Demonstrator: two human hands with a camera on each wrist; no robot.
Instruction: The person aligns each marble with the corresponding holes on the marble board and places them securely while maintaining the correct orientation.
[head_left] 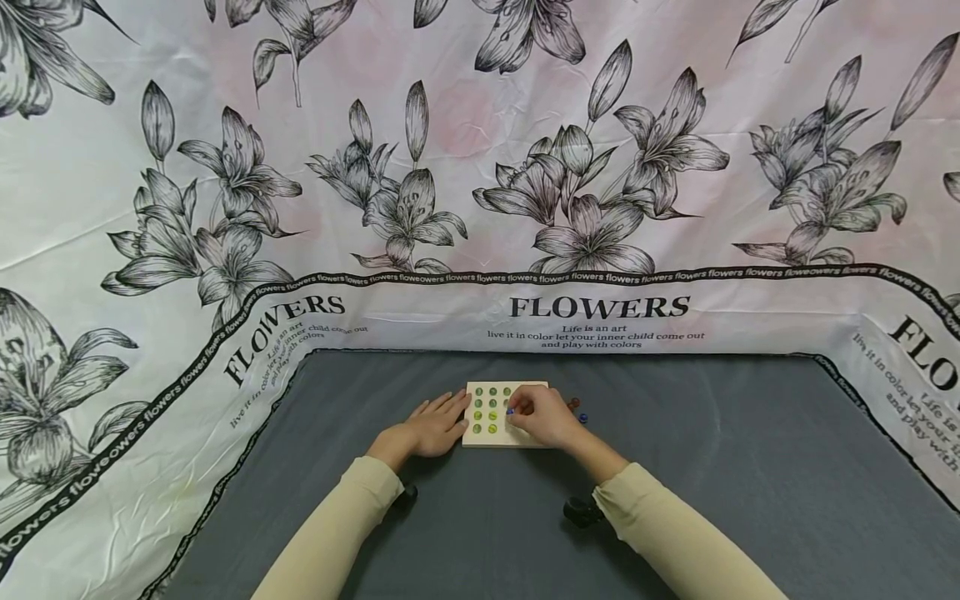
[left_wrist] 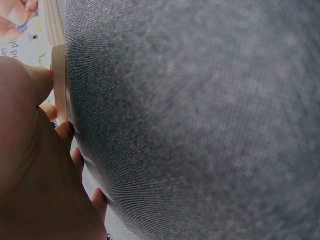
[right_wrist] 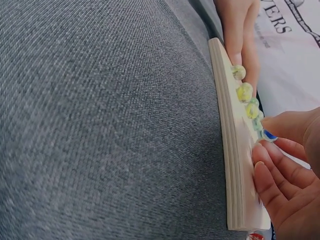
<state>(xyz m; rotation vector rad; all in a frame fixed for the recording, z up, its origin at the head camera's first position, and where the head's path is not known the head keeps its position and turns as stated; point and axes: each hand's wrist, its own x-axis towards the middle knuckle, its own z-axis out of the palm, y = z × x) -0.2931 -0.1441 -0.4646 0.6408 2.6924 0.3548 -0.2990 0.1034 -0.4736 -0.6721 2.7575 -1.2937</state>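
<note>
A pale wooden board [head_left: 517, 441] lies flat on the grey cloth, bearing rows of green and yellow-green glass marbles [head_left: 492, 416]. Over its right part, my right hand [head_left: 551, 415] pinches a blue marble [right_wrist: 270, 135] between thumb and fingertips, close to the board's top. That hand covers the right columns in the head view. My left hand [head_left: 431, 427] lies at the board's left edge, fingers extended. Its thumb [left_wrist: 42, 82] touches the board's side in the left wrist view.
Just right of the board, a loose blue marble [head_left: 583, 418] and some reddish-brown marbles [head_left: 573, 403] lie on the grey cloth [head_left: 712, 450]. Behind the work surface rises a white floral fabric [head_left: 420, 308]. Dark wrist-worn devices [head_left: 581, 512] sit beneath both cuffs.
</note>
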